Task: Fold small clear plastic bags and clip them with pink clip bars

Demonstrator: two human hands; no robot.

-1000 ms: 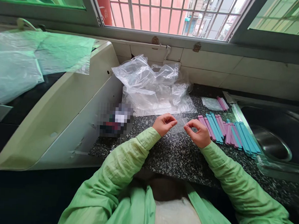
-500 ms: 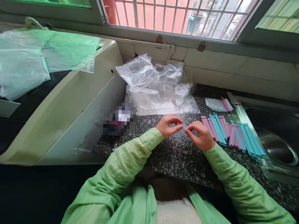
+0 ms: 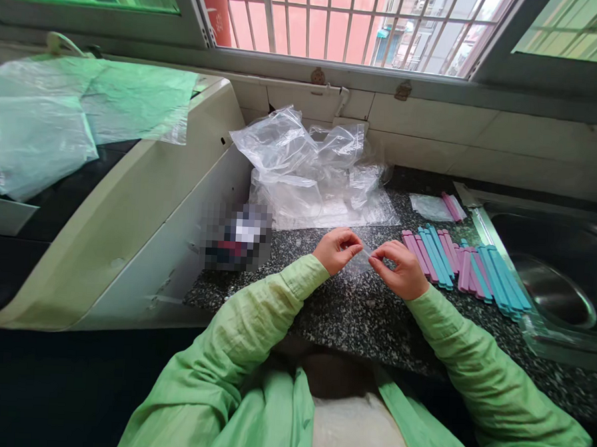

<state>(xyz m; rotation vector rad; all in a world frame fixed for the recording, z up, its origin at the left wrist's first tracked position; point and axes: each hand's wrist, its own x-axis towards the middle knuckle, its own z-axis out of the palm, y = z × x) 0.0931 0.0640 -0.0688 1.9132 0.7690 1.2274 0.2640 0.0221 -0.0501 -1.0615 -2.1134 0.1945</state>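
Speckled granite counter (image 3: 354, 313) runs under the barred window; a cream appliance (image 3: 144, 195) stands at its left end and a steel sink (image 3: 550, 290) is set in at the right. A heap of clear plastic bags (image 3: 311, 171) lies against the tiled wall, beyond the hands. Right of the hands, a loose row of pink and blue sealing sticks (image 3: 464, 265) lies flat beside the sink rim; a few more pink ones rest on a small bag (image 3: 437, 207) farther back. Left hand (image 3: 336, 250) and right hand (image 3: 400, 269) sit close together just above the counter, each pinching one side of a small clear bag (image 3: 363, 259) stretched between them. Judgement: the mouth is being parted. Best done with thumb and forefinger rubbing the two film layers in opposite directions, hands low and near the sticks, pulling gently so the thin film does not tear.
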